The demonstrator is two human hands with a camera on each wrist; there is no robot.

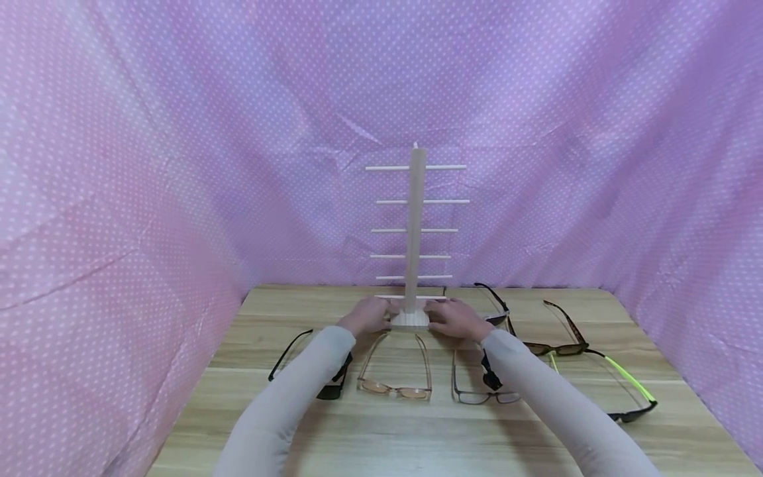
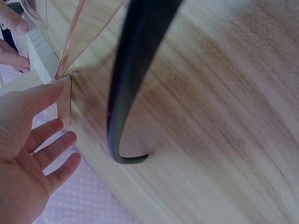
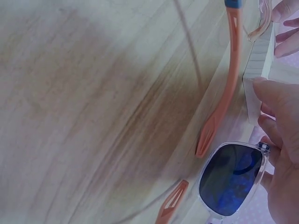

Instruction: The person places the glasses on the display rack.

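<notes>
A pale wooden eyeglasses display stand [image 1: 416, 225], with a post and several rows of crossbars, is upright at the table's back. My left hand [image 1: 369, 314] touches the left end of its base [image 1: 410, 319]. In the left wrist view, that thumb lies at the base's corner and the other fingers are spread, fairly straight. At the opposite end, my right hand [image 1: 456, 318] has its thumb against the base edge, fingers relaxed behind it. Peach-framed glasses [image 1: 393, 392] lie in front of the stand, temple tips toward the base.
Black sunglasses [image 1: 330, 392] lie under my left forearm; grey-rimmed glasses [image 1: 473, 398] are near my right. Dark sunglasses [image 1: 496, 319] sit beside my right hand. Farther right are tortoiseshell glasses [image 1: 557, 349] and a pair with yellow-green temples [image 1: 628, 377]. Pink dotted cloth [image 1: 298, 99] surrounds the table.
</notes>
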